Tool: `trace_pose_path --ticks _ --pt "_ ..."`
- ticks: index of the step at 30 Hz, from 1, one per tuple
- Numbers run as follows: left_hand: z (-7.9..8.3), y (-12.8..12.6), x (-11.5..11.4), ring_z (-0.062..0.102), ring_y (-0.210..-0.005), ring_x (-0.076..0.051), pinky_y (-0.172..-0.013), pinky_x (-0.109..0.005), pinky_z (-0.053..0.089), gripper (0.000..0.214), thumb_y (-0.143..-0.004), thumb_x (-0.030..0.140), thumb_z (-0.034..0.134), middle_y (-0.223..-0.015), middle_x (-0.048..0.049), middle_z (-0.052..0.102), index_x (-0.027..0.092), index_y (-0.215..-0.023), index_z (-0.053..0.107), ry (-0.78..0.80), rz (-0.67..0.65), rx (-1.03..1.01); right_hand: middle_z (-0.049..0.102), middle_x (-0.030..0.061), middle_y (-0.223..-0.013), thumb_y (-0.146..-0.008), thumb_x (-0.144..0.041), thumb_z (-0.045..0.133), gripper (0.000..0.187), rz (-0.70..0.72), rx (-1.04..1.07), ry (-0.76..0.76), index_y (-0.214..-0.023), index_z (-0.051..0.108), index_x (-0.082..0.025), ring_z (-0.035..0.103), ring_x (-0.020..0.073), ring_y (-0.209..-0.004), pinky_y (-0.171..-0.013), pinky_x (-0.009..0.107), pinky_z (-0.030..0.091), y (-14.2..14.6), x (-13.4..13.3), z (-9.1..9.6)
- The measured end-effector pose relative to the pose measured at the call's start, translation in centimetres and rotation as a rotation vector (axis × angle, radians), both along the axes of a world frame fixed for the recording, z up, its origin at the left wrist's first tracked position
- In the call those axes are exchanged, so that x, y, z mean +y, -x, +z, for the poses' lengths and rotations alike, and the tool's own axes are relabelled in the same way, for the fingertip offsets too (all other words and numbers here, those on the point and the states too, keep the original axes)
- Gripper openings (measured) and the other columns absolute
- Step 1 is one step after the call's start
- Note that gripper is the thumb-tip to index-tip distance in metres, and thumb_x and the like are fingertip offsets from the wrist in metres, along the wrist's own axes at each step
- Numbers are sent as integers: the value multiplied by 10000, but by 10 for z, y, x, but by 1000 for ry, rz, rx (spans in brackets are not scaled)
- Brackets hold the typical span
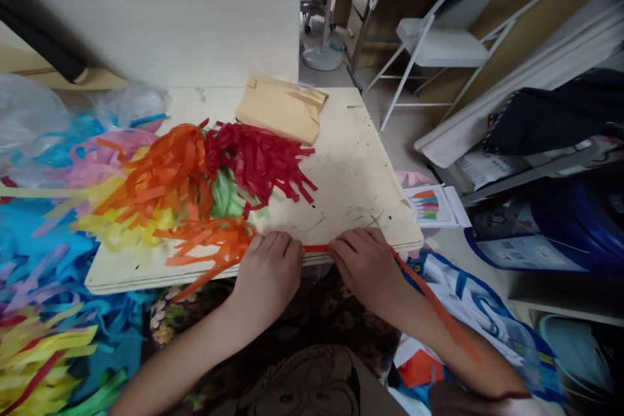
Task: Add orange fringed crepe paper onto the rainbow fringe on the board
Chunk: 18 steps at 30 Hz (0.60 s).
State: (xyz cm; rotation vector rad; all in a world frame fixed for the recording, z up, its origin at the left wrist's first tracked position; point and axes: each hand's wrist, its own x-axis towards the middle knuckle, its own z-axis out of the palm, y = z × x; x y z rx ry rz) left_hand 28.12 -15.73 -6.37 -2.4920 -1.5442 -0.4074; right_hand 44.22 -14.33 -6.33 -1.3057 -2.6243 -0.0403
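At the board's front edge my left hand [270, 273] is closed on an orange paper tassel [209, 240], whose cut strips fan out to the left. My right hand [368, 266] is closed on the same orange paper a short way to the right. Between the hands a narrow, tight band of it shows, looking rolled or twisted. Loose orange strips trail past my right wrist along the forearm. Just beyond my left hand lie a red tassel [258, 159], an orange tassel [166, 169], a light green tassel [227, 194] and yellow strips [124, 231].
A folded brown paper packet [280, 107] rests at the back of the wooden board [351, 175]. Heaped blue, purple and yellow paper strips [39, 273] crowd the left. A white folding chair [443, 42], printed card [431, 205] and blue bag [482, 312] stand to the right.
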Motion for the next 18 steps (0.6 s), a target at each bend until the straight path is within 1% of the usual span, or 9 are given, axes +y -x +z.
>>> trace_pose_path --ticks 6,11,14,18 --pt "4 -1 0 475 -577 -191 -546 -300 297 205 -741 172 413 -560 -59 526 132 -578 531 0 96 89 566 17 -668 -756 -181 478 127 -66 -18 32 -673 574 -169 462 147 -665 -612 273 247 -12 1 7" --pt "7 -2 2 487 -577 -191 -540 -299 287 208 -736 185 419 -548 -57 524 133 -566 527 19 104 142 565 10 -659 -735 -214 497 140 -121 -27 96 -626 569 -165 469 145 -666 -609 264 257 -12 6 14" --pt "9 -2 5 491 -568 -185 -525 -293 279 215 -734 190 421 -534 -54 522 133 -555 527 46 100 166 561 15 -657 -710 -216 507 120 -131 -28 208 -628 570 -155 487 144 -664 -610 257 282 -13 13 17" --pt "12 -1 9 505 -577 -193 -524 -297 294 229 -740 199 403 -548 -64 534 127 -564 530 127 92 158 571 1 -623 -693 -202 492 128 -89 -68 389 -606 576 -159 497 112 -589 -584 234 310 -12 27 24"
